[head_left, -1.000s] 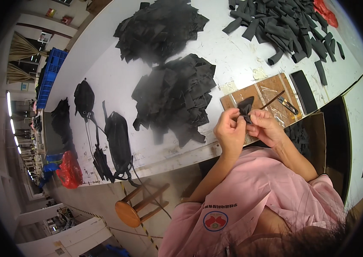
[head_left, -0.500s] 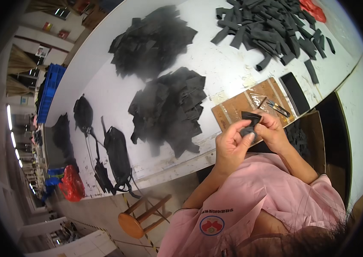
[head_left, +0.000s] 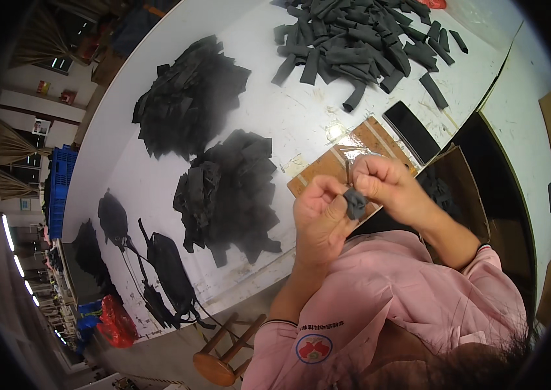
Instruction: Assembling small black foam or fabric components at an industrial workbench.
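Now lower, off the cardboard (head_left: 327, 170): black piece (head_left: 354, 203), both hands pinching.

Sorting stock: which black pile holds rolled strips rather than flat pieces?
The far pile at the table's top right; the two nearer piles are flat cut pieces.

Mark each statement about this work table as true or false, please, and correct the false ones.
1. Both hands pinch one small dark piece. True: the left hand and right hand meet on the small dark piece.
2. A brown cardboard sheet lies under the hands. True.
3. The table is green. False: it is white.
4. The wooden stool stands on the table. False: it stands on the floor, beside the table.
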